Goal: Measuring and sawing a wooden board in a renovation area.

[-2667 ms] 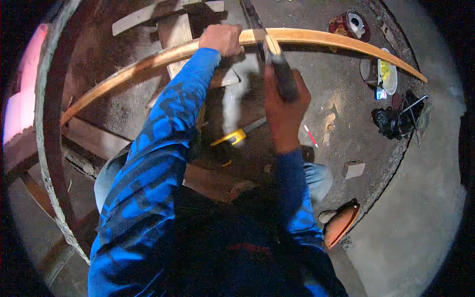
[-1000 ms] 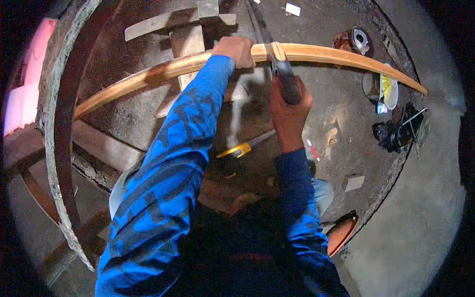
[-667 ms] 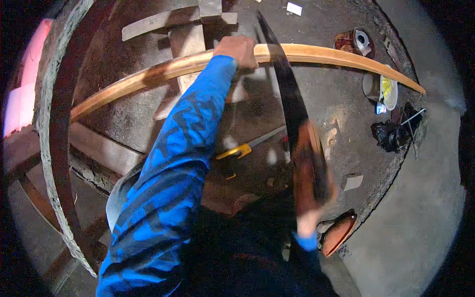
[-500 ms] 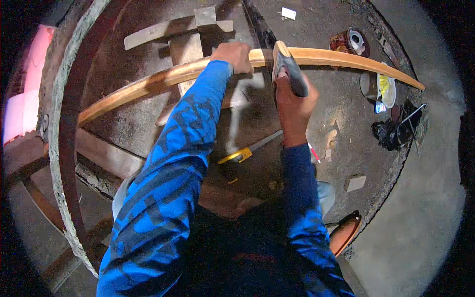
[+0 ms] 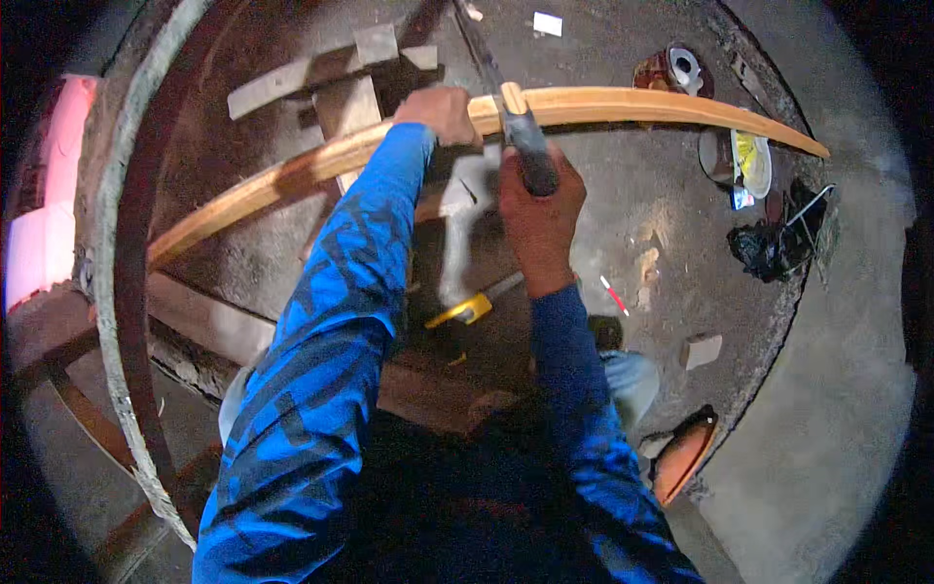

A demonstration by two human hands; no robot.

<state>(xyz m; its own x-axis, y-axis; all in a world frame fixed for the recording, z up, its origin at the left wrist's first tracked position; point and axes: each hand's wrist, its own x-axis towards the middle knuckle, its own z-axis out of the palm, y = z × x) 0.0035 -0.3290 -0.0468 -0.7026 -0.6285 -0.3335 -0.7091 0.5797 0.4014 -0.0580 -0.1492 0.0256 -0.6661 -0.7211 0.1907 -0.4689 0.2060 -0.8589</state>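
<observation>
A long, curved, pale wooden strip spans the upper part of the view, over some wooden pieces. My left hand is closed over the strip, left of a dark-bladed saw. My right hand grips the saw's dark handle with its pale wood part; the blade crosses the strip, pointing away from me. Below lies a yellow-handled tool with a metal blade, beside a small red-and-white stick.
Cans, a plastic tub, a black bag and a terracotta-coloured dish line the right. A rough curved edge runs down the left. A white card and a small block lie about.
The saw was drawn back toward me 0.7 seconds ago, then pushed forward across the strip again. My left hand has stayed on the strip; the view has shifted slightly.
</observation>
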